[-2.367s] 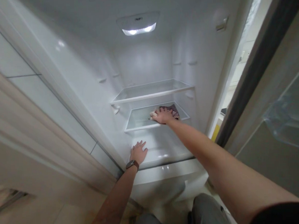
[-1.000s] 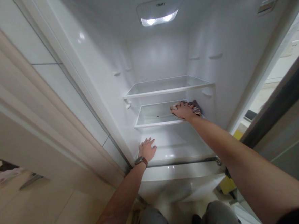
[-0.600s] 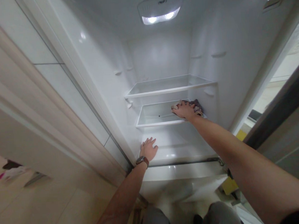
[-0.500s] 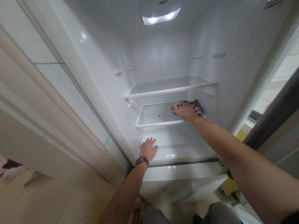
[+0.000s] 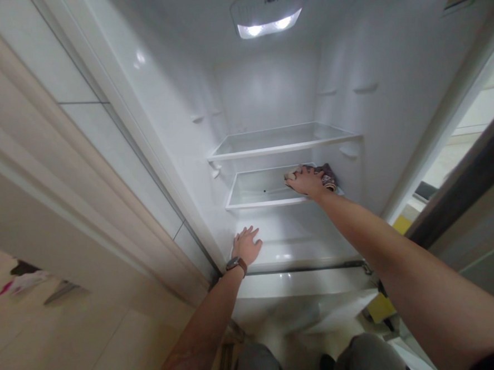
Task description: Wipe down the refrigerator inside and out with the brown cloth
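Observation:
My right hand [image 5: 306, 182] presses a dark patterned cloth [image 5: 327, 174] down on the right part of the lower glass shelf [image 5: 255, 185] in a refrigerator. Its fingers lie over the cloth, which bunches out on both sides. Lower down, my left hand [image 5: 247, 246] rests with fingers spread near the left wall, on the white floor of the compartment [image 5: 300, 232]. A watch [image 5: 236, 264] sits on the left wrist. A small dark speck [image 5: 264, 191] shows on the lower shelf, left of the cloth.
An upper glass shelf [image 5: 283, 137] spans the compartment above my right hand. At the top glows a lamp [image 5: 270, 24]. Shelf supports jut from both side walls. The open door [image 5: 473, 193] stands at right. A yellow object [image 5: 380, 308] lies low at right, near my knees.
The view has shifted very slightly. My right hand stays on the cloth at nearly the same spot, and my left hand keeps its place.

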Action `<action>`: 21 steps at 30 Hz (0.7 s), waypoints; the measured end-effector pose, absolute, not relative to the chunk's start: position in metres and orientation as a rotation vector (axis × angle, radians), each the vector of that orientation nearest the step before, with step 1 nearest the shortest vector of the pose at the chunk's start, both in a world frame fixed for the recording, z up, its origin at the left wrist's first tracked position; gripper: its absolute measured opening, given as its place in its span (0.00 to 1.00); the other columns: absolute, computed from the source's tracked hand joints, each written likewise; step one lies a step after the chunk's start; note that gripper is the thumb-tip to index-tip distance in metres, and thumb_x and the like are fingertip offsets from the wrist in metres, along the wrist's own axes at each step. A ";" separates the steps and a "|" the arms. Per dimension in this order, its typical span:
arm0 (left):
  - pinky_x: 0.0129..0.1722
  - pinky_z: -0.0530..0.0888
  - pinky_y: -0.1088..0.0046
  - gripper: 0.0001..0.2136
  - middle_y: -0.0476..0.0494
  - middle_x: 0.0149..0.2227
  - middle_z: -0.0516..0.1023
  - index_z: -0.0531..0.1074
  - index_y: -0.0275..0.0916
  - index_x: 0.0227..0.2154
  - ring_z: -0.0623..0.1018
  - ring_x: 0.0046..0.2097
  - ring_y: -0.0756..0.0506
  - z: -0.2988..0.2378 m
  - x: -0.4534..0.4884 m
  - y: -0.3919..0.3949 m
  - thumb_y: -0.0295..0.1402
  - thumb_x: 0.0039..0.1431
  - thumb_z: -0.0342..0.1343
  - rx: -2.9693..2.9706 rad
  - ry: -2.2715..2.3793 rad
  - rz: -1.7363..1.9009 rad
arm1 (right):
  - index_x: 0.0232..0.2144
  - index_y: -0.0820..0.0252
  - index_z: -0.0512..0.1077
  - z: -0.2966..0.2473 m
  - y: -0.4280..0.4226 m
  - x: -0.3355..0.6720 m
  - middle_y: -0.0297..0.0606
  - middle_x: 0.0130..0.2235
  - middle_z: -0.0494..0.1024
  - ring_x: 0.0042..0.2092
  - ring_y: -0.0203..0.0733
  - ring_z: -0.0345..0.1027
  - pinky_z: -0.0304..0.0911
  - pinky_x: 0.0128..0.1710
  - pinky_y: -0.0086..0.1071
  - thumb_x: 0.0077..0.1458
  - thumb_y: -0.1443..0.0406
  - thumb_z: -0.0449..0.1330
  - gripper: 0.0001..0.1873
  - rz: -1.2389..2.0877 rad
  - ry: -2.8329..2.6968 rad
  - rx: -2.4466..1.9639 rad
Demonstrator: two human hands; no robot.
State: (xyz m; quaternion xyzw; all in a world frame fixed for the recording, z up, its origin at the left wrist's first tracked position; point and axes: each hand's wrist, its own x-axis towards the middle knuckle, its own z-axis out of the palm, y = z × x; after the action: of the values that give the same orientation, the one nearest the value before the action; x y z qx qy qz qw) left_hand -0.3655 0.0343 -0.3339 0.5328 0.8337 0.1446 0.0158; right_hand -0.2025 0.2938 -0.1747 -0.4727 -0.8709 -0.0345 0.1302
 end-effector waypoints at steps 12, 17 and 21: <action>0.72 0.55 0.50 0.26 0.49 0.72 0.61 0.67 0.49 0.67 0.58 0.73 0.39 -0.335 -0.366 0.034 0.40 0.66 0.52 1.641 2.599 0.446 | 0.66 0.55 0.66 -0.177 0.294 -0.203 0.56 0.70 0.56 0.65 0.71 0.54 0.47 0.60 0.74 0.64 0.39 0.44 0.40 -0.150 -2.517 -1.356; 0.72 0.55 0.50 0.26 0.49 0.72 0.61 0.67 0.50 0.66 0.58 0.73 0.39 -0.338 -0.367 0.035 0.40 0.66 0.52 1.649 2.596 0.461 | 0.66 0.53 0.66 -0.176 0.294 -0.204 0.54 0.70 0.57 0.65 0.73 0.54 0.45 0.60 0.75 0.63 0.39 0.44 0.40 -0.104 -2.519 -1.371; 0.73 0.54 0.51 0.26 0.49 0.72 0.61 0.67 0.50 0.67 0.58 0.73 0.39 -0.337 -0.366 0.035 0.39 0.66 0.53 1.642 2.606 0.455 | 0.66 0.54 0.66 -0.175 0.294 -0.204 0.53 0.70 0.57 0.66 0.73 0.53 0.45 0.60 0.76 0.64 0.40 0.44 0.39 -0.113 -2.527 -1.349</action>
State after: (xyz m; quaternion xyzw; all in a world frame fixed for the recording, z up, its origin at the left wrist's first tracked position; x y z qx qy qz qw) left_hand -0.3664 0.0346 -0.3367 0.5273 0.8369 0.1462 0.0140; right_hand -0.2036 0.2944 -0.1755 -0.4662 -0.8731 -0.0392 0.1370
